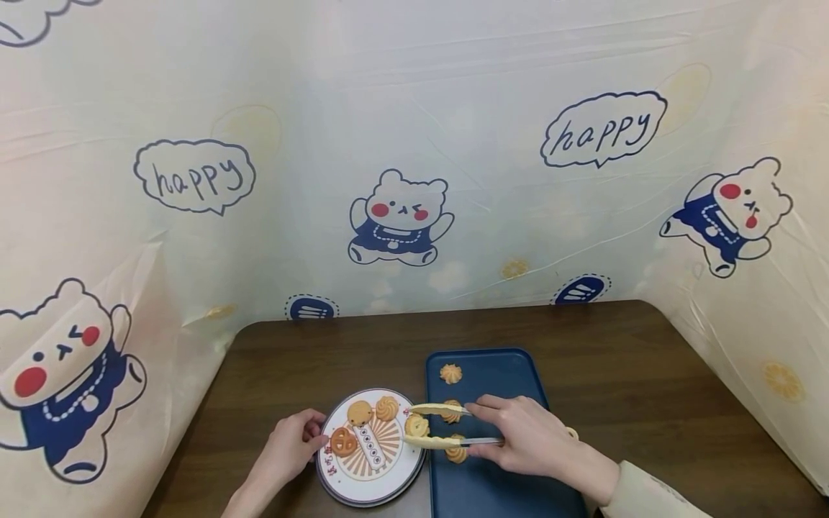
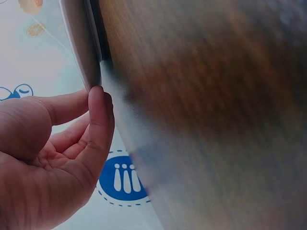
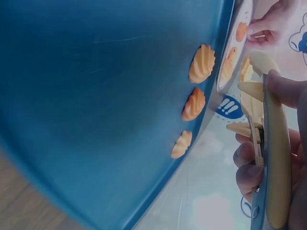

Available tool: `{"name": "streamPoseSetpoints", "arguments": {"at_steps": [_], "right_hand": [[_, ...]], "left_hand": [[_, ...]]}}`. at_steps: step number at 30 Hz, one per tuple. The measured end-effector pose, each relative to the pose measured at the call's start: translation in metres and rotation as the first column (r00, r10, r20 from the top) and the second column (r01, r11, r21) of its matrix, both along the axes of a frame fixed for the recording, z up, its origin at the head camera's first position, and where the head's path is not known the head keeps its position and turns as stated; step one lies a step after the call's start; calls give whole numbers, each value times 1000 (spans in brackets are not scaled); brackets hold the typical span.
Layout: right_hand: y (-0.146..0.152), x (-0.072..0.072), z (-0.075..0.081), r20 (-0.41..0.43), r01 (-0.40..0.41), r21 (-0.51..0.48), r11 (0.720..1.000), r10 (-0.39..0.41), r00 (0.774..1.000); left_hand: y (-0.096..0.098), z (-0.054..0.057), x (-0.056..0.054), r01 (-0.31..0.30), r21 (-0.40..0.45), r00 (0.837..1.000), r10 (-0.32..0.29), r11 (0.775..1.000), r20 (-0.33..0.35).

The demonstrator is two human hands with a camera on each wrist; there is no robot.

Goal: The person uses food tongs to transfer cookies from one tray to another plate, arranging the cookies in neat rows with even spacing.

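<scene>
Pale yellow cookie (image 1: 417,426), set between the arms of the tongs (image 1: 437,442) at the right rim of the plate (image 1: 369,491); whether lifted clear cannot be judged. Table (image 1: 622,374), dark wood. Tray (image 1: 508,381), blue, placed beside plate. Plate edge pinched by thumb and fingers of left hand (image 1: 288,442). Tongs gripped in curled right hand (image 1: 518,435). Three ridged cookies (image 1: 451,373) laid on tray; pretzel (image 1: 344,442), round biscuit (image 1: 360,413), swirled biscuit (image 1: 387,408) on plate
</scene>
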State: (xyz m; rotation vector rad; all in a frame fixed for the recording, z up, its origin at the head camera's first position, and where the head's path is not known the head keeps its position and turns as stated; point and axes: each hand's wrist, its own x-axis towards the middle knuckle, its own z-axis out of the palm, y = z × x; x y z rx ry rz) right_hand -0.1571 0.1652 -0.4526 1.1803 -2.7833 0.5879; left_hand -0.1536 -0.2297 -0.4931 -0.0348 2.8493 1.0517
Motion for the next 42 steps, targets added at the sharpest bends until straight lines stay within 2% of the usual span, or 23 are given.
{"name": "streamPoseSetpoints", "arguments": {"at_steps": [14, 24, 33, 42], "right_hand": [[-39, -14, -6, 51, -54, 31, 998, 53, 997], [-58, -18, -13, 15, -106, 57, 993, 105, 994], [-68, -21, -20, 35, -105, 77, 992, 102, 994], [-70, -21, -21, 24, -101, 86, 991, 99, 995]], "left_hand": [[0, 1, 0, 2, 19, 999, -2, 1000, -43], [0, 0, 1, 3, 23, 999, -3, 1000, -40], [0, -1, 1, 9, 26, 999, -8, 1000, -34], [0, -1, 1, 14, 31, 999, -13, 999, -40]]}}
